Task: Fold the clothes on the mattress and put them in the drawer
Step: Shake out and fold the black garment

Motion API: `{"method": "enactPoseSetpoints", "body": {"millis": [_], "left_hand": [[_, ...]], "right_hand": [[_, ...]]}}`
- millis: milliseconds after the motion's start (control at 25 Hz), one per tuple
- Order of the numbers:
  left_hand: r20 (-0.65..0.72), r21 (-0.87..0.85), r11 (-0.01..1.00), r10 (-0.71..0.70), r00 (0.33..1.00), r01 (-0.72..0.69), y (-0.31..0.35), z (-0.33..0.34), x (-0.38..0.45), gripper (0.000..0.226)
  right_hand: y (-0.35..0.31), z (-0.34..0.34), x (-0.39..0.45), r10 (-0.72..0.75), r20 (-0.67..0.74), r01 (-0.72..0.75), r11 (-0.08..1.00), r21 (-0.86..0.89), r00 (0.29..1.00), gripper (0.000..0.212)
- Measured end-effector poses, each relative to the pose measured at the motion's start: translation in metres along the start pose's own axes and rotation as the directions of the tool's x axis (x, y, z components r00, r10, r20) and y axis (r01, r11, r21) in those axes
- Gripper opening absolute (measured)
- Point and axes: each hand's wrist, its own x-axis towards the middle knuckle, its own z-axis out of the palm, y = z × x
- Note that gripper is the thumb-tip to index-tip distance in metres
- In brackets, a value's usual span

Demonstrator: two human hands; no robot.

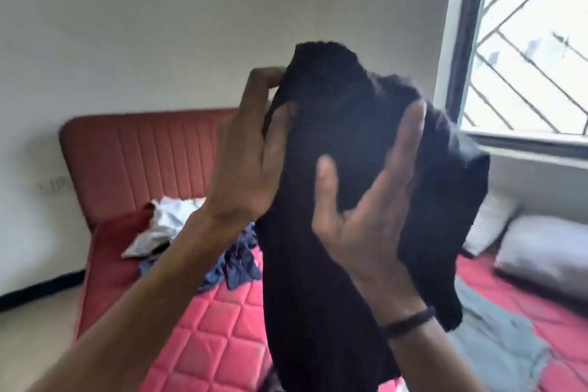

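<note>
Red quilted mattress (203, 328): white and blue clothes (197, 232) heaped near its head edge.
Left hand (251, 162): fingers pinch black garment's upper edge.
Black garment (331, 200): held up above mattress.
Right hand (372, 210): fingers straight, flat against garment.
Pillows (537, 248): right edge.

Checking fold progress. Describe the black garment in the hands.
The black garment is dark, matte, soft fabric, bunched and unfolded, held up in the air above the red mattress. The left hand pinches its upper edge; the right hand lies open-fingered against its front. Its lower part hangs down, blurred.
</note>
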Motion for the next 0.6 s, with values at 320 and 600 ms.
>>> {"method": "enactPoseSetpoints", "body": {"millis": [320, 600], "left_hand": [[0.185, 0.085, 0.991, -0.116, 0.976, 0.101, -0.051, 0.035, -0.184, 0.024], [0.249, 0.018, 0.967, -0.252, 0.935, 0.255, -0.235, 0.189, -0.121, 0.026]], "right_hand": [[0.046, -0.056, -0.174, -0.082, 0.473, 0.219, 0.945, -0.242, 0.877, 0.057], [0.224, 0.075, -0.19, 0.261, 0.594, 0.032, 0.899, -0.437, 0.761, 0.068]]}}
